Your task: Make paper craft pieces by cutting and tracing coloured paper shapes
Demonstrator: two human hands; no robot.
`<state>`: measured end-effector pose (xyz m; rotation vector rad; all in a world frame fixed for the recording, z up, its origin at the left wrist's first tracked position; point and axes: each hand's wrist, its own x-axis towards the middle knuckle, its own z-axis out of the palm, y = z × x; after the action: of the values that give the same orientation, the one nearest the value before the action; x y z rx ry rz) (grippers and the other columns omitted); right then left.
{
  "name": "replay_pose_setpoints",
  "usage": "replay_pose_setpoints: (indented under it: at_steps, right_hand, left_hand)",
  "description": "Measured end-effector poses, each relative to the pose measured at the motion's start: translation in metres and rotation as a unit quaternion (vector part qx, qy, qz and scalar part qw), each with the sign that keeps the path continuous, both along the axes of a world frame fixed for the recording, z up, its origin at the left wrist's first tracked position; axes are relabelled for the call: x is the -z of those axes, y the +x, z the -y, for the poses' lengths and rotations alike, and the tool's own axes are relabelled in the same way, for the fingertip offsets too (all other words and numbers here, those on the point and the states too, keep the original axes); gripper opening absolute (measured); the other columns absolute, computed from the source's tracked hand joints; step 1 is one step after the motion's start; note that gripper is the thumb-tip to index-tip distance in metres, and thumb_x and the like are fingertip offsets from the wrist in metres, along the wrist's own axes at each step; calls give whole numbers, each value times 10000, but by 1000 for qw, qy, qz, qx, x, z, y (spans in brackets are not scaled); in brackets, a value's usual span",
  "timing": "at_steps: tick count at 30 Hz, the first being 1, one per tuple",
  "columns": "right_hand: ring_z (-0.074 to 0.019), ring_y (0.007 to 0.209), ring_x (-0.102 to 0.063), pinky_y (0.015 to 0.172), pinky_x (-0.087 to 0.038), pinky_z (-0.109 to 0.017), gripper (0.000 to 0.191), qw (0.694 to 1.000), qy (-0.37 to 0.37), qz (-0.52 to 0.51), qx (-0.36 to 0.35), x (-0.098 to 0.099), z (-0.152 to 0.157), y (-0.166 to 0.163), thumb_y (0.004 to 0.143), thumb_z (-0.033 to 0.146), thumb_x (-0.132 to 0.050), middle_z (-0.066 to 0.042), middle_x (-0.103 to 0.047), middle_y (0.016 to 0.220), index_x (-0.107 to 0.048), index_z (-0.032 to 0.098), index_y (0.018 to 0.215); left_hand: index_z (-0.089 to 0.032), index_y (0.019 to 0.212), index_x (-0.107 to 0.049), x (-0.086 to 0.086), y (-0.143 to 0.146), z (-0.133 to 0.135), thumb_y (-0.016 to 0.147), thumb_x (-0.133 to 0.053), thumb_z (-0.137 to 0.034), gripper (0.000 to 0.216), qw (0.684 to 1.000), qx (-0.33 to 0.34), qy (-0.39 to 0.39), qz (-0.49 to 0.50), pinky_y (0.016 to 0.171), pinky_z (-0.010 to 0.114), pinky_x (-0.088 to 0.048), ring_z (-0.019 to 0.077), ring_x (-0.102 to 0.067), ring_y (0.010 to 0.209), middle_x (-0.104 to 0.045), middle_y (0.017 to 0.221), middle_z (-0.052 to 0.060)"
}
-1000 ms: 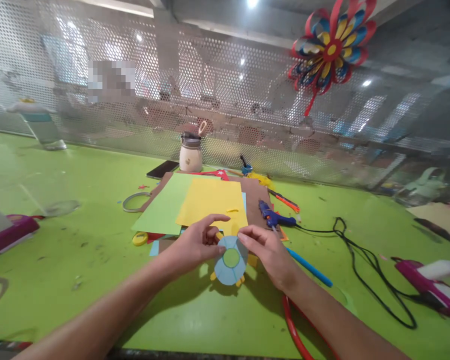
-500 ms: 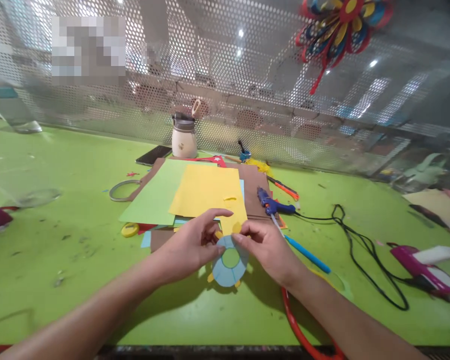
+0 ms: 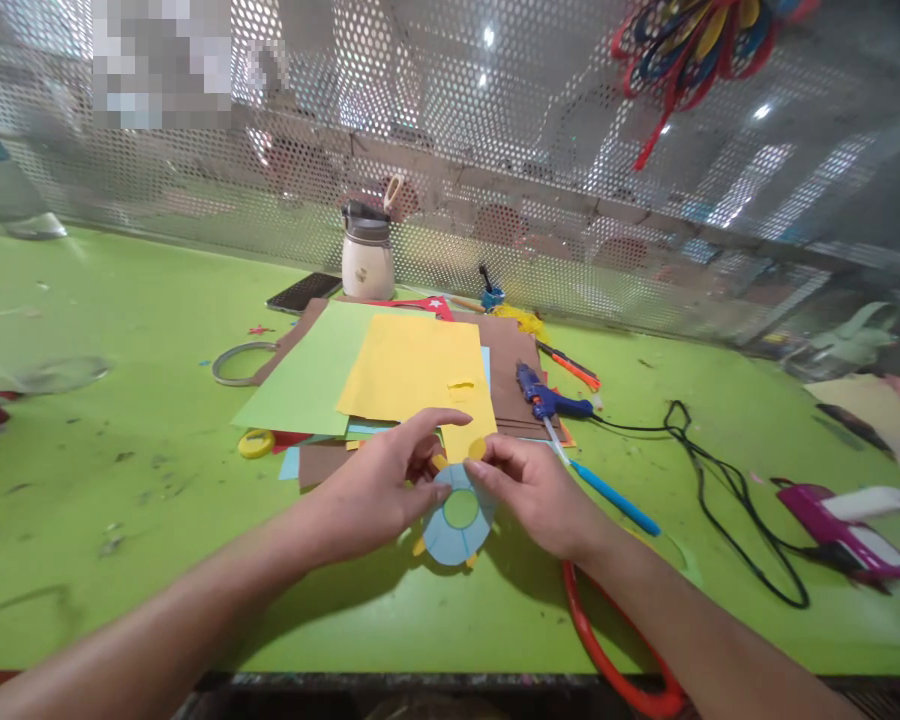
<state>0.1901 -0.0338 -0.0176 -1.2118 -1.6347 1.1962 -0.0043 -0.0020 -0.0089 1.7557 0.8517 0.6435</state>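
Observation:
Between my two hands is a small paper turtle (image 3: 436, 543), a light blue disc with a green circle in its middle and yellow paper tabs round its edge. My left hand (image 3: 405, 480) pinches its upper left edge between thumb and curled fingers, the index finger stretched out above. My right hand (image 3: 529, 490) pinches the upper right edge, close to a yellow tab. Just beyond the hands lie a yellow sheet (image 3: 420, 365) and a light green sheet (image 3: 307, 365) on brown paper (image 3: 514, 375). A torn yellow scrap (image 3: 461, 386) rests on the yellow sheet.
A blue glue gun (image 3: 559, 402), its black cord (image 3: 709, 480), a blue pen (image 3: 615, 497) and red-handled scissors (image 3: 600, 650) lie to the right, with a magenta glue gun (image 3: 844, 530) farther out. Behind stand a white bottle (image 3: 368, 262) and a phone (image 3: 304, 292). Yellow tape measure (image 3: 256, 443) at left.
The view has tilted slightly, so the table sits a little higher in the picture. Both hands keep the same grip on the paper turtle.

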Motion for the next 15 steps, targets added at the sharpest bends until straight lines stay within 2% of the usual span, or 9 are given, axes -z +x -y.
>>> replay_pose_setpoints:
  at_steps: [4, 8, 11, 15]
  right_hand:
    - [-145, 646, -486, 592, -396, -260, 278, 1000, 2, -22, 18, -6, 0, 0, 842, 455, -638, 8, -550, 696, -619, 187, 771]
    - [-174, 731, -583, 650, -467, -277, 292, 996, 6, -60, 70, -10, -2, 4, 870, 477, -588, -22, -621, 759, -646, 193, 836]
    - [-165, 689, -596, 650, -484, -285, 317, 993, 7, -74, 92, -8, -4, 6, 881, 485, -565, -18, -624, 736, -656, 185, 828]
    - [-152, 646, -568, 646, -473, -283, 311, 994, 18, -68, 84, -5, -6, 5, 870, 462, -595, -2, -607, 667, -644, 177, 757]
  left_hand:
    - [-228, 1275, -471, 0, 0, -3, 748, -649, -243, 557, 998, 5, -47, 32, 593, 252, -392, 141, -515, 662, -498, 714, -43]
    - [-214, 1257, -483, -4, 0, -4, 708, -692, -258, 589, 992, -5, -106, 70, 616, 263, -407, 131, -506, 654, -489, 699, -53]
    - [-192, 1225, -492, -6, 0, -6, 678, -721, -264, 597, 984, -15, -150, 94, 661, 287, -430, 146, -545, 696, -532, 721, -41]
    - [-178, 1169, -520, -6, -2, -11, 654, -751, -278, 574, 979, -59, -162, 107, 688, 305, -441, 157, -578, 717, -561, 731, -36]
